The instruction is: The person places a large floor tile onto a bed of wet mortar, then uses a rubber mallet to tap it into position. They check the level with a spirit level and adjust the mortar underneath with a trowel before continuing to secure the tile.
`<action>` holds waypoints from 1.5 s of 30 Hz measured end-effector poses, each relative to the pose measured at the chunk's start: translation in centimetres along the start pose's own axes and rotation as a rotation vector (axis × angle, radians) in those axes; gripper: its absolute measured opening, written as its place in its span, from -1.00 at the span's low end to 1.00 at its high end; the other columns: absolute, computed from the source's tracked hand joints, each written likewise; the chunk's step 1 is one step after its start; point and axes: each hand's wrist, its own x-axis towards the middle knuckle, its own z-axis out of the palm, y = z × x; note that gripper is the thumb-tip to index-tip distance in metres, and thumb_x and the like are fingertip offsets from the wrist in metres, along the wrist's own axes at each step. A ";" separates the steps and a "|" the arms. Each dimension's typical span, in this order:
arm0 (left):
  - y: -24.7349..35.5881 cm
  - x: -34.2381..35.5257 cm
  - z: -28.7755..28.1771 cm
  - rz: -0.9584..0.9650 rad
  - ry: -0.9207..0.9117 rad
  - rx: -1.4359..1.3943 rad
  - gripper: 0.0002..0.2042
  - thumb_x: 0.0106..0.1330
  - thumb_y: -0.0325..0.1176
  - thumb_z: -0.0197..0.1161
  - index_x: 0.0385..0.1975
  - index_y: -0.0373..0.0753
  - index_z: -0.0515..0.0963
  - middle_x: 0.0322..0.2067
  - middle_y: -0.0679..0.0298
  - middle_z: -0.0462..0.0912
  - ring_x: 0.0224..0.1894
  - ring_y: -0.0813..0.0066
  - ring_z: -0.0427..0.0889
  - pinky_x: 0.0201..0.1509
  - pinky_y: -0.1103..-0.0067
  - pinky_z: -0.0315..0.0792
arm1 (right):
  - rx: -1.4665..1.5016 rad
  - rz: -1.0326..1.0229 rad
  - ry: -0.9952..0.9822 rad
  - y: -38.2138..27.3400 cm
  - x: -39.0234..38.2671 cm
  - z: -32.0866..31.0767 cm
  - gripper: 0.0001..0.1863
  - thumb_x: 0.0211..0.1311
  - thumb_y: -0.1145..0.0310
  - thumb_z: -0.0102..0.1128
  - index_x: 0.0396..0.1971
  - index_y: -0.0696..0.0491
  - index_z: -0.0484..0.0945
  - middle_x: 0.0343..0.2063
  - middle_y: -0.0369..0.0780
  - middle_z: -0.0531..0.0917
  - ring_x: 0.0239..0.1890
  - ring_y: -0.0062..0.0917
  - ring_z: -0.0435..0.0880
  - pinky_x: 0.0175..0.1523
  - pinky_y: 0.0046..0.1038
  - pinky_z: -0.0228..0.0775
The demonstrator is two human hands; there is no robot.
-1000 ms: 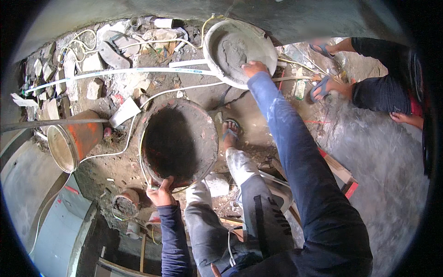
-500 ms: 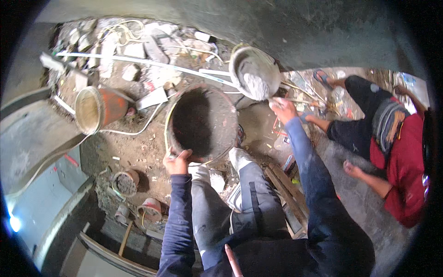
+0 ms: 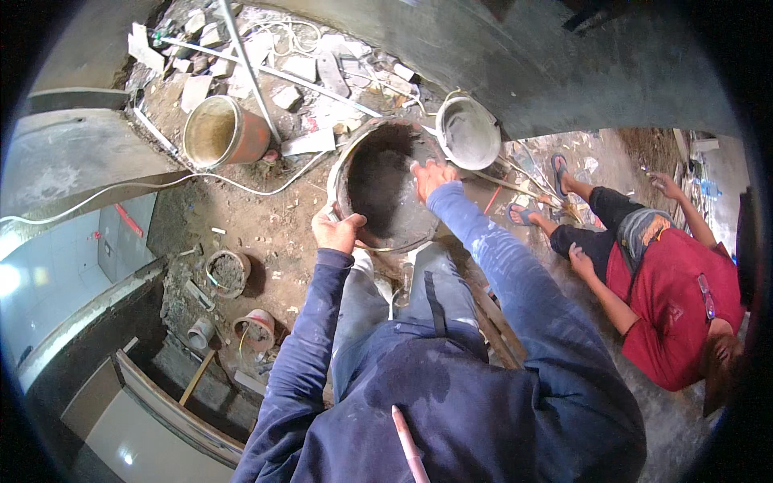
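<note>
A large round dark tub (image 3: 378, 173), caked with dried material, tilts in front of my legs with its mouth toward me. My left hand (image 3: 338, 232) is closed on its near left rim, thumb over the edge. My right hand (image 3: 435, 179) lies at the tub's right rim, its bent fingers over the inner side; part of its grip is hidden. Just beyond that hand a pale grey bucket (image 3: 471, 133) leans, whitish inside, with neither hand on it.
An orange bucket (image 3: 225, 133) lies tilted at left. Smaller pots (image 3: 228, 274) sit below it. Rubble (image 3: 298, 68) and long pale strips (image 3: 302, 83) cover the back. A cable (image 3: 266, 191) crosses the dirt floor. At right a person in red (image 3: 676, 298) is close by.
My right hand has left the grey bucket and moved to the tub's right rim. The pale heap seen in the bucket no longer shows. My left hand stays on the tub; the view has shifted.
</note>
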 end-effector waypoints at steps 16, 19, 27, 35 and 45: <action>4.5 -5.7 -13.7 0.175 0.121 0.185 -0.83 -0.12 -0.64 0.34 -0.46 -0.37 0.60 -0.57 0.31 0.62 -0.62 0.53 0.55 -0.51 0.54 0.46 | -0.108 -0.142 -0.266 -16.7 -5.8 -4.9 -0.66 0.24 0.12 0.13 -0.02 -0.13 0.59 -0.13 -0.12 0.68 -0.01 -0.25 0.66 0.10 -0.11 0.42; 6.2 -6.4 -14.1 0.177 0.121 0.141 -0.82 -0.12 -0.62 0.36 -0.46 -0.36 0.60 -0.57 0.32 0.62 -0.61 0.55 0.54 -0.51 0.55 0.46 | -0.111 -0.100 -0.052 -16.8 -5.2 -4.2 -0.72 0.23 0.18 0.13 -0.08 -0.11 0.56 -0.24 -0.07 0.66 -0.14 -0.23 0.70 -0.07 -0.07 0.46; 5.2 -4.8 -17.7 0.192 0.145 0.165 -0.73 -0.16 -0.64 0.37 -0.36 -0.40 0.64 -0.48 0.30 0.68 -0.53 0.56 0.59 -0.43 0.55 0.51 | -0.044 -0.193 0.028 -20.2 -6.4 -5.9 -0.69 0.17 0.19 0.19 -0.10 -0.07 0.60 -0.20 -0.08 0.67 -0.08 -0.23 0.66 -0.06 -0.05 0.44; 1.9 -4.6 -18.1 0.241 0.275 0.225 -0.69 -0.14 -0.64 0.34 -0.29 -0.36 0.65 -0.42 0.29 0.72 -0.44 0.51 0.64 -0.30 0.51 0.55 | -0.101 -0.174 -0.119 -22.3 -7.7 -5.3 -0.65 0.23 0.08 0.19 -0.05 -0.10 0.62 -0.17 -0.06 0.69 -0.02 -0.18 0.66 0.08 -0.06 0.41; 9.1 -11.5 -17.9 0.293 0.262 0.175 -0.83 -0.14 -0.62 0.39 -0.61 -0.29 0.50 -0.62 0.36 0.59 -0.63 0.56 0.55 -0.55 0.55 0.47 | -0.140 -0.378 -0.380 -23.1 -5.9 -10.5 -0.67 0.17 0.13 0.12 -0.10 -0.12 0.66 -0.06 -0.10 0.69 0.09 -0.24 0.64 0.18 -0.13 0.41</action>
